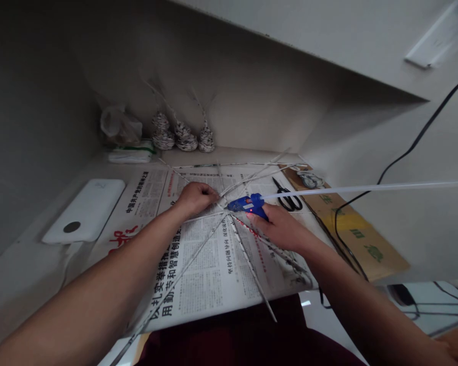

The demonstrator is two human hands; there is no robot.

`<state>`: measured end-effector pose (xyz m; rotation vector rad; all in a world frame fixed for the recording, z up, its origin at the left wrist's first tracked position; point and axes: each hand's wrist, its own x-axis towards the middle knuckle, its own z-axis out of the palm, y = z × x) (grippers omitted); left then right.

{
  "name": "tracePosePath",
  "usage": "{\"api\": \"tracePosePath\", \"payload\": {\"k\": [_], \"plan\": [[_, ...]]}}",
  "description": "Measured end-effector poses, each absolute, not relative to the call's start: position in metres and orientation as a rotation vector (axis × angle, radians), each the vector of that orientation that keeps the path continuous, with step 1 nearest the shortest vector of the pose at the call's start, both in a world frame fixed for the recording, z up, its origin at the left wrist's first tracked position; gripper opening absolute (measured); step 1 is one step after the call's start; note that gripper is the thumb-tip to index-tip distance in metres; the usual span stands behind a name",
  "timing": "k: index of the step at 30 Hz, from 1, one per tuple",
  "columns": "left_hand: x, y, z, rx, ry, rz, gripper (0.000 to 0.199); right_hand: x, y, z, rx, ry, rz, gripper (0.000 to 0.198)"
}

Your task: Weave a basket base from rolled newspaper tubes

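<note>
My right hand [280, 226] grips a blue hot glue gun [248, 204] with a long pale glue stick [328, 190] trailing from its back. The gun's nozzle points left at the spot where several thin rolled-paper sticks [248, 259] cross and fan outward like spokes. My left hand [198, 197] pinches the sticks near that crossing, thumb and fingers pressed together. Beneath both hands lies a printed newspaper sheet [204, 290]. Black-handled scissors [288, 195] rest just beyond my right hand.
Woven paper gourd shapes [185, 137] stand along the back wall beside a plastic bag [120, 124]. A white power bank [86, 211] with a cable lies at left. Cardboard [351, 218] borders the right side, crossed by a black cord [400, 157].
</note>
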<state>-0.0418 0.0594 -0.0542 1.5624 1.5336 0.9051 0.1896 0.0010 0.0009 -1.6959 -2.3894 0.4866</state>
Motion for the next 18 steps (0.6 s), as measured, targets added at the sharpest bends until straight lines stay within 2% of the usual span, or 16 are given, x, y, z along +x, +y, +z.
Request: {"api": "tracePosePath", "payload": {"k": [18], "plan": [[-0.042, 0.0599, -0.054, 1.567, 1.554, 0.884, 0.017, 0.1888, 0.0027, 0.0046, -1.701, -2.411, 0.452, 0.032]]}}
